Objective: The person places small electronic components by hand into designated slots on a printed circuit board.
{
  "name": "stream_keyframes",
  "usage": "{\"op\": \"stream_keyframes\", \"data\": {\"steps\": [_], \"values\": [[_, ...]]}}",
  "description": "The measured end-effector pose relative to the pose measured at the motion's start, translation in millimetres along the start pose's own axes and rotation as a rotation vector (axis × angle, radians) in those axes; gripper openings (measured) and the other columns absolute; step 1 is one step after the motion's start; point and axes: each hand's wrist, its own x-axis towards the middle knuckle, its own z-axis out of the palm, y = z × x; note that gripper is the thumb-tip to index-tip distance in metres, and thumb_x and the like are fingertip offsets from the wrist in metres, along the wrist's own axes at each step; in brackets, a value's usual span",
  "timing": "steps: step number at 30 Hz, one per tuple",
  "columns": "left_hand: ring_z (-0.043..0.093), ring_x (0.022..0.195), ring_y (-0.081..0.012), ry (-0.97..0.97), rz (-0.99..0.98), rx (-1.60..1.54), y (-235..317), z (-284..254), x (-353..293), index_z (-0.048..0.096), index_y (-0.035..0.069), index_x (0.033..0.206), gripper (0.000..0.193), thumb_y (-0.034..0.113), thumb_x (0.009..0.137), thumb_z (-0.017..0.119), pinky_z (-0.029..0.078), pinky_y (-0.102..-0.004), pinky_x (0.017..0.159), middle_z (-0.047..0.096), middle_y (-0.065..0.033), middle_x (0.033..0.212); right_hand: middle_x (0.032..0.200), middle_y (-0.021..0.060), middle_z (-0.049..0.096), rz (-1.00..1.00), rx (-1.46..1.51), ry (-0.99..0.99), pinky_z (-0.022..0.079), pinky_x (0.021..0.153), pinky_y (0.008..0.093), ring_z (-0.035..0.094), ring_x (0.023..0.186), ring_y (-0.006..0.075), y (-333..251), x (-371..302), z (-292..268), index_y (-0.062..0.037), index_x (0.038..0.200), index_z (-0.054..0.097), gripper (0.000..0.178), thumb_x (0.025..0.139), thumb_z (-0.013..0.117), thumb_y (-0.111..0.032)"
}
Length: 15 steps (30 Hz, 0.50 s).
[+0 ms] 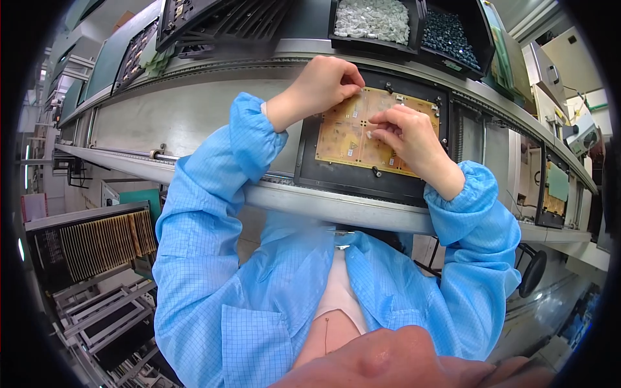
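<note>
A yellow-brown circuit board panel [335, 137] lies in a black carrier frame [309, 152] on the conveyor. My left hand [323, 87] is over the panel's far edge, left of its middle, with thumb and fingers pinched together. What these fingertips hold, if anything, is too small to make out. Over the panel's middle right, my right hand [411, 134] pinches a small white part [370, 134] between thumb and fingers, close above the board. Black clamp knobs [377, 172] stand around the panel. My right hand hides part of the board's right half.
Beyond the conveyor stand a black bin of white parts [372, 22] and another of dark blue parts [451, 40]. Black slotted trays [226, 26] lie at far left. A metal rail [336, 202] runs before me. Another carrier with a board [555, 187] sits at right.
</note>
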Motion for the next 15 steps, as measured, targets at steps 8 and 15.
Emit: {"op": "stream_keyframes", "data": {"steps": [8,15], "values": [[0.069,0.074,-0.0281,-0.012,0.085,0.165,-3,2,12,0.075,0.003,0.086,0.012,0.009,0.076,0.069,0.055,-0.0357,0.070,0.071,-0.0147,0.081,0.086,0.0065,0.064,0.066,0.104,0.089,0.053,0.069,0.0245,0.065,0.076,0.0130,1,-6,-14,0.0027,0.099,0.071,0.014,0.086,0.069,0.000],[0.069,0.076,-0.0288,-0.058,0.080,0.226,-1,-1,18,0.075,0.004,0.085,0.013,0.008,0.074,0.069,0.055,-0.0372,0.072,0.072,-0.0135,0.081,0.093,0.0060,0.067,0.125,0.348,0.085,0.054,0.071,0.0242,0.066,0.081,0.0115,10,-6,-20,0.0036,0.101,0.071,0.014,0.088,0.067,0.001]]}}
